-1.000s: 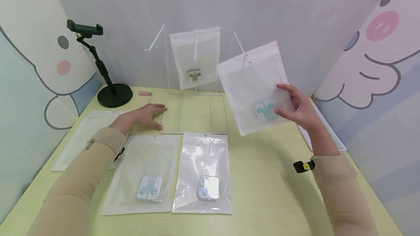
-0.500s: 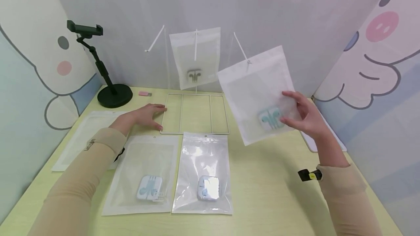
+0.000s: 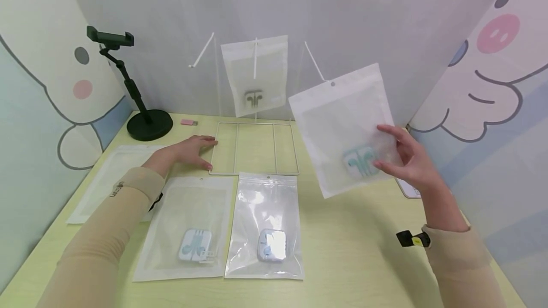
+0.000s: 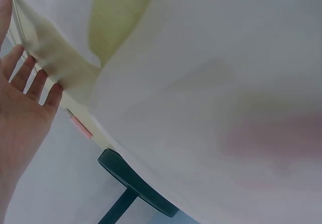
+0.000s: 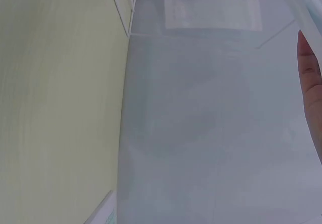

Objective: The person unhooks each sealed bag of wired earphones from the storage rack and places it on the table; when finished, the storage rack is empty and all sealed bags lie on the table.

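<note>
My right hand pinches the lower right edge of a white zip pouch, thumb in front and fingers behind. A flat earphone case shows through the pouch, which tilts in the air. Its punched hole lies just beside the tip of the right hook of a white wire display rack. My left hand rests at the left side of the rack's base, fingers spread and fingertips at the wire. On the middle hook hangs another pouch with earphones; the left hook is bare.
Flat on the table lie a frosted pouch, a clear glossy pouch and a partly covered pouch under my left arm. A black phone stand and a pink USB stick sit at the back left. A white board lies right.
My right hand has drawn the pouch along the right hook, toward me and to the right, until its hole is at the hook's tip. The left hand has stayed on the rack base.
</note>
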A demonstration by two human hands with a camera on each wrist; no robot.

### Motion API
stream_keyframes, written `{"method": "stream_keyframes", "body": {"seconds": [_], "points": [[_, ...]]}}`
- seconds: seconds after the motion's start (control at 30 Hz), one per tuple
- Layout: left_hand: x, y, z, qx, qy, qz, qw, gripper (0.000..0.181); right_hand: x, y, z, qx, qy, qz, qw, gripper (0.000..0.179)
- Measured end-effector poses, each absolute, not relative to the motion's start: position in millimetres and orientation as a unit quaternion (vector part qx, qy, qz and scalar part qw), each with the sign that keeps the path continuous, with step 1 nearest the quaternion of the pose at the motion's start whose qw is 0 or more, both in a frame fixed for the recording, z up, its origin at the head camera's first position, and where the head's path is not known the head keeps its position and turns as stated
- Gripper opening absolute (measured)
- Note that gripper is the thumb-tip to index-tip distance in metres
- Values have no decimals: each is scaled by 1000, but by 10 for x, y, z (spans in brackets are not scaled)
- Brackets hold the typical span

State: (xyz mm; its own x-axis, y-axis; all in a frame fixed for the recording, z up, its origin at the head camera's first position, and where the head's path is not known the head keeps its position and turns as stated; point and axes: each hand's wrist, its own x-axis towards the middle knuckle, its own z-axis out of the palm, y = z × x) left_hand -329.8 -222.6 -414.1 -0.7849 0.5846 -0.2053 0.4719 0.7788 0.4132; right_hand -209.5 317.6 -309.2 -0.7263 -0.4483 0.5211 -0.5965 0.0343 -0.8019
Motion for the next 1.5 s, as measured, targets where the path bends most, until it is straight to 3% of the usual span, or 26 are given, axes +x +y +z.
{"method": "stream_keyframes", "body": {"seconds": [0.37,0.83,1.5], "points": [[-3321,-2231,-4158,292,929,170,154,90,-1812,3330,-3178,284,-763,579,44,78],[-3345,-2226,-4189,287,930,175,148,92,-1455,3371,-3511,139,-889,437,2,76],[-3326,-2212,-4160,283,933,163,152,93,-1282,3324,-3937,102,-928,354,-65,71]]}}
